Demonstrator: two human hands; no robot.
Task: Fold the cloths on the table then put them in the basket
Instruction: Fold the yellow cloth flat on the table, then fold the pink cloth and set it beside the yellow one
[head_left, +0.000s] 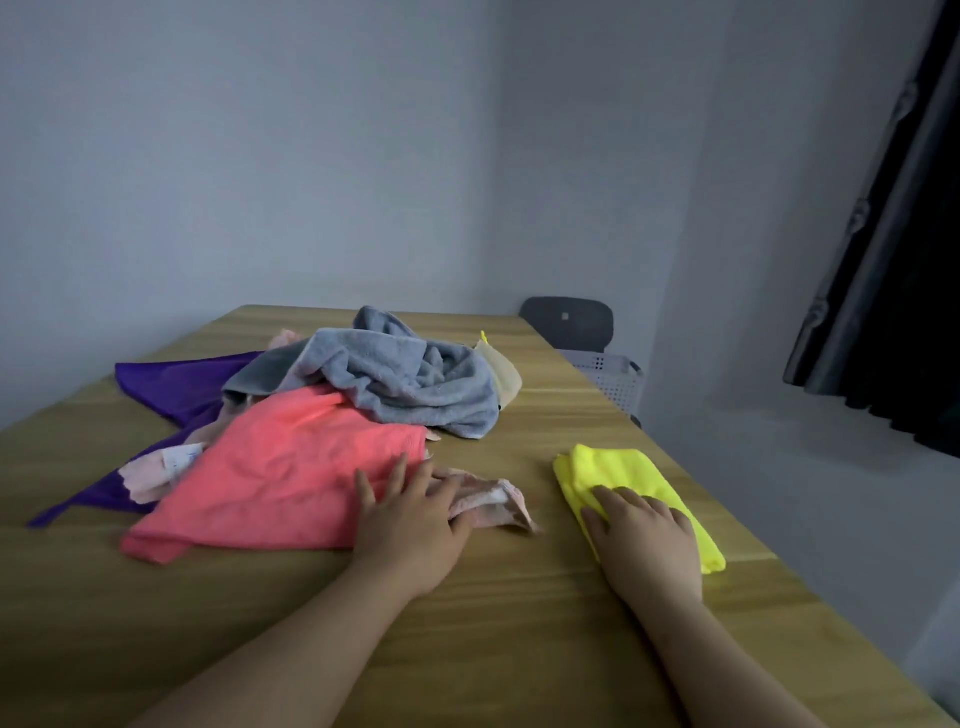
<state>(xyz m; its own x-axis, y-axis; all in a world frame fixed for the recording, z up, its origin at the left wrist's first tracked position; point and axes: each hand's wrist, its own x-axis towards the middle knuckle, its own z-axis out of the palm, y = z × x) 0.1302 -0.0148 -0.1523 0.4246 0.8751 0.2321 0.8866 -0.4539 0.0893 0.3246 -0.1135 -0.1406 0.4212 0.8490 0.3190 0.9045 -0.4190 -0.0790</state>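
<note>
a: hands?
b: i see my left hand (415, 525) flat, fingers spread, resting on the near corner of the coral-pink microfibre cloth (280, 473) and on a crumpled pale pink cloth (491, 501). right hand (644, 540) lies flat on the folded bright yellow cloth (623, 467), gripping nothing
a: the rest?
b: rumpled grey terry towel (410, 379) tops the pile on the wooden table (519, 623), over a purple cloth (176, 384). white perforated plastic basket (610, 376) stands beyond the table's far right edge

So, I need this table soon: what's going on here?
A person is folding cloths. The right hand presses on a folded yellow cloth, apart from the pile. The left hand rests on the coral cloth at the pile's edge. The grey towel and purple cloth lie unfolded; the basket stands beyond the table's far right corner.
</note>
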